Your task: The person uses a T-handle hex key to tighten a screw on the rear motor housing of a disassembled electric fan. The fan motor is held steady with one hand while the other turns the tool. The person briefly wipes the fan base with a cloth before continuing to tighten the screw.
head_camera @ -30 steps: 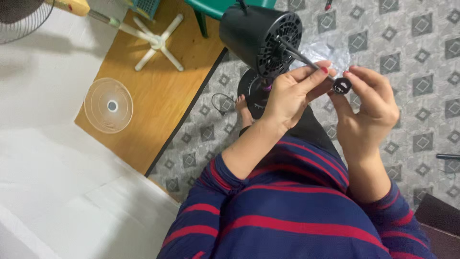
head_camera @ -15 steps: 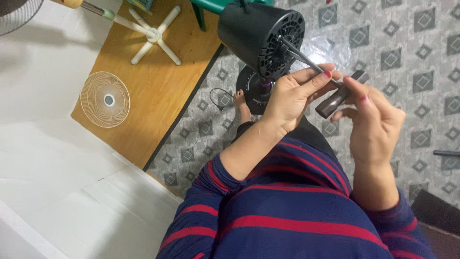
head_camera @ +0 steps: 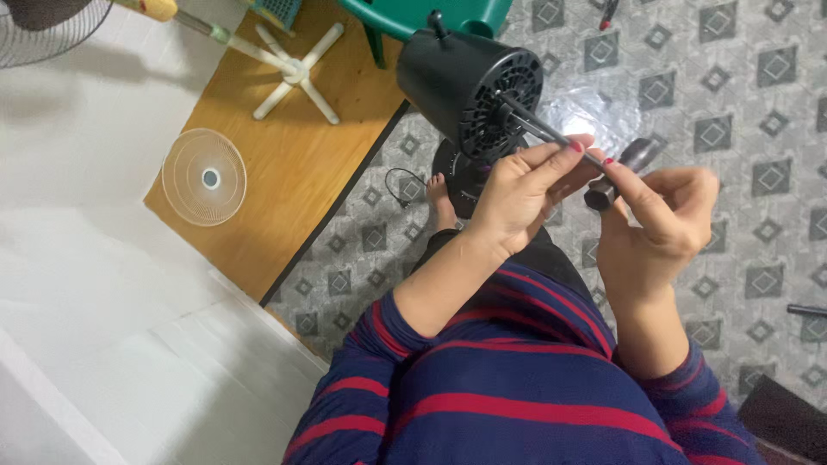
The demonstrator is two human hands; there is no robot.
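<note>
Fingers [head_camera: 575,148] around shaft [head_camera: 538,127], beside nut [head_camera: 601,196]

black fan motor [head_camera: 469,86] | green chair [head_camera: 431,17] behind it | grey diamond-pattern floor [head_camera: 732,86] | navy sleeves [head_camera: 517,387], red stripes

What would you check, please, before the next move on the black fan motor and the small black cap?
1. Left hand pinches the motor shaft: ok.
2. Right hand holds the small black cap: ok, fingers around it.
3. Cap lined up with the shaft tip: cannot tell, fingers hide the tip.
4. Black fan motor held steady: cannot tell, its support is hidden.
5. Clear round guard kept out of the way: ok, lying on the wooden board.
</note>
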